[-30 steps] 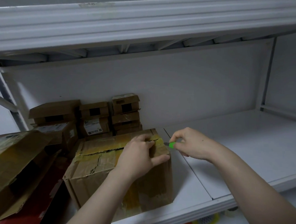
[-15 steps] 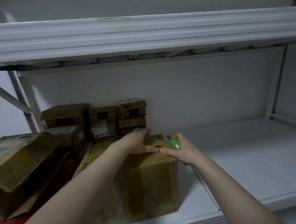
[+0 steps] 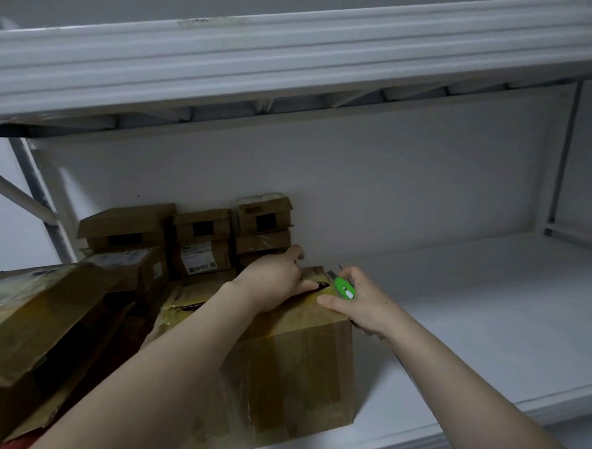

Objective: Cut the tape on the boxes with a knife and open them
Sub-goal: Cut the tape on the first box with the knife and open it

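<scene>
Taped box is set at the front of the lower shelf, directly under both hands. L hand is laid palm-down on the box top. Its fingers are kept together, lightly bent and stretched toward the far edge, w/ nothing clamped in them. L thumb is laid along the top, its tip at a dark tear in the flap seam.

R hand is placed at the box's top right corner, fingers wrapped round a green knife. R thumb tip is rested on the box's top edge. The knife's white slider is seen just above that thumb. Its metal tip is pointed up & away, past the fingertips, just right of the L thumb tip. Whether the blade is touching tape can't be told. Brown tape is seen running down the box front, below both wrists.

Beyond the L fingertips, small cardboard boxes are stacked against the back wall, some w/ white labels. Left of the L forearm, a bigger opened box is tilted, its flap hanging. Upper shelf beam is seen well above both hands.
</scene>
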